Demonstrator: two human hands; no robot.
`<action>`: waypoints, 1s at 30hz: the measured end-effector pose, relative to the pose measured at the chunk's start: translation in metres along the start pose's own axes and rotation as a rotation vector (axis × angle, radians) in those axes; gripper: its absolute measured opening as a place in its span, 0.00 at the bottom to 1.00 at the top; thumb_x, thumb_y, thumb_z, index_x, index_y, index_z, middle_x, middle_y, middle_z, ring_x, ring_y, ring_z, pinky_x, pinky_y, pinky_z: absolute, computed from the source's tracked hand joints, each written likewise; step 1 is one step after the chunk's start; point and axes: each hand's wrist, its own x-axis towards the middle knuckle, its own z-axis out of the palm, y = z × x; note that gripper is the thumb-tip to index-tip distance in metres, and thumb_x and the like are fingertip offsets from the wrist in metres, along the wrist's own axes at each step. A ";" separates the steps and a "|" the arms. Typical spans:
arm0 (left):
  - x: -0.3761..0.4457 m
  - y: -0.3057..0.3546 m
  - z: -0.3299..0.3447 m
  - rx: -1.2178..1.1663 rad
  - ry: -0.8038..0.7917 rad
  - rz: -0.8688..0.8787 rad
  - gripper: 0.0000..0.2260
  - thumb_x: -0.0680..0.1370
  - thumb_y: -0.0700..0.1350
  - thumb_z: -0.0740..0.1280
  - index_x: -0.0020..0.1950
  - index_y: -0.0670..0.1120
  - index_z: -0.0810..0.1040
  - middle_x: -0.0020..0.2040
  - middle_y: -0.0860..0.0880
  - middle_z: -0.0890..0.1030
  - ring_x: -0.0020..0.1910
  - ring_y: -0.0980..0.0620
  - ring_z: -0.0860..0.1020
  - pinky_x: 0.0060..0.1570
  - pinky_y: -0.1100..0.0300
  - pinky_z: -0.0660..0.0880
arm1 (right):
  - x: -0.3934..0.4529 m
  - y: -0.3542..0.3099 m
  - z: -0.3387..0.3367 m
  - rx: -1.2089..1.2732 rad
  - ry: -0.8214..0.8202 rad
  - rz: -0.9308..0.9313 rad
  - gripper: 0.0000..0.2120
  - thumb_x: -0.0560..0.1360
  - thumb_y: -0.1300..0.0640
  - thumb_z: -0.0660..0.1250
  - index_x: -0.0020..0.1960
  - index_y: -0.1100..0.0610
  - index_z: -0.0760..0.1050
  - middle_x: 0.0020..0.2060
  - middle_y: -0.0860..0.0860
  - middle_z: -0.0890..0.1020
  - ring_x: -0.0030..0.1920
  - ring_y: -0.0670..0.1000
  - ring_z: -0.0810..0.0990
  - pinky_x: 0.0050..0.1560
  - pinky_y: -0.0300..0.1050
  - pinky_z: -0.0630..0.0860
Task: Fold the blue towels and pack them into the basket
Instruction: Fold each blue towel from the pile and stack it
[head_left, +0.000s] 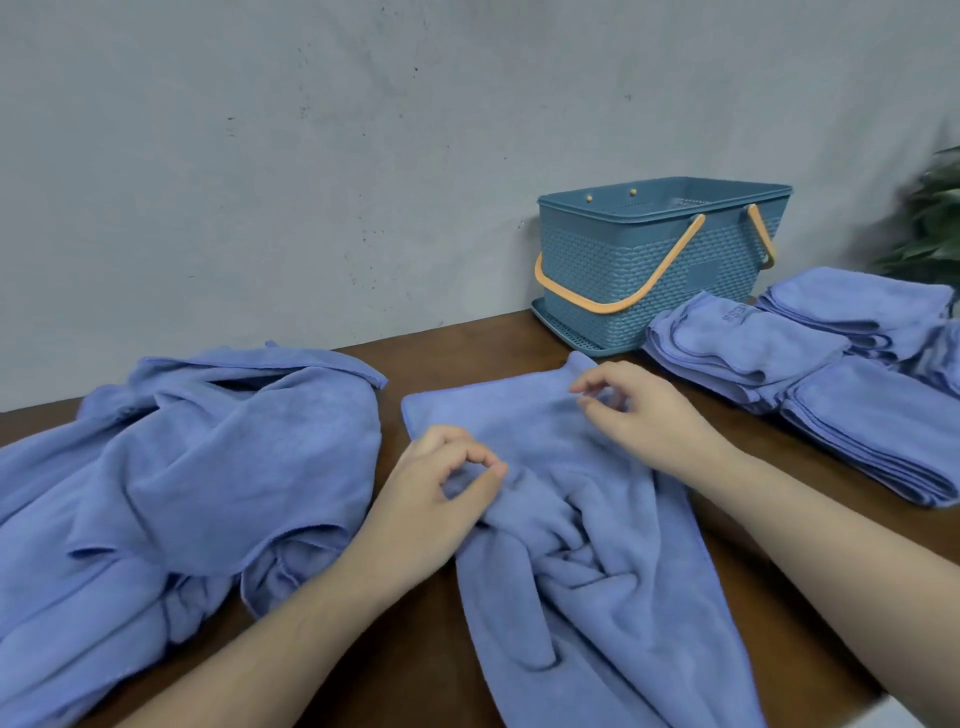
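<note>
Towel is laid rumpled on the tabletop, its long axis running away from the person toward the basket. Left hand and right hand are held loosely curled above it, nothing pinched; the far edge lies nearer the right.

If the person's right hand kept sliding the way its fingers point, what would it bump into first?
The right hand points left over the spread towel. Past that towel's edge comes bare table, then probably the heap of unfolded towels, though depth is hard to judge.
</note>
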 end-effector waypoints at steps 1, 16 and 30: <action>-0.010 0.002 -0.003 0.039 -0.006 0.026 0.05 0.75 0.59 0.66 0.44 0.60 0.79 0.49 0.59 0.75 0.53 0.55 0.76 0.52 0.70 0.67 | -0.011 -0.011 -0.003 0.067 -0.057 0.017 0.11 0.76 0.59 0.70 0.47 0.42 0.79 0.44 0.46 0.82 0.38 0.47 0.75 0.45 0.43 0.73; -0.072 0.027 -0.026 0.082 -0.397 0.268 0.18 0.73 0.64 0.71 0.59 0.57 0.81 0.62 0.61 0.73 0.65 0.56 0.72 0.65 0.61 0.68 | -0.173 -0.123 -0.037 -0.318 -0.544 -0.197 0.30 0.67 0.31 0.72 0.67 0.35 0.70 0.54 0.32 0.75 0.58 0.36 0.72 0.57 0.31 0.68; -0.065 0.051 -0.029 -0.361 -0.066 0.058 0.04 0.77 0.57 0.65 0.46 0.59 0.73 0.33 0.58 0.74 0.33 0.58 0.70 0.37 0.65 0.68 | -0.118 -0.138 -0.054 0.477 -0.242 0.180 0.09 0.80 0.65 0.65 0.49 0.53 0.80 0.44 0.48 0.80 0.42 0.43 0.75 0.44 0.35 0.71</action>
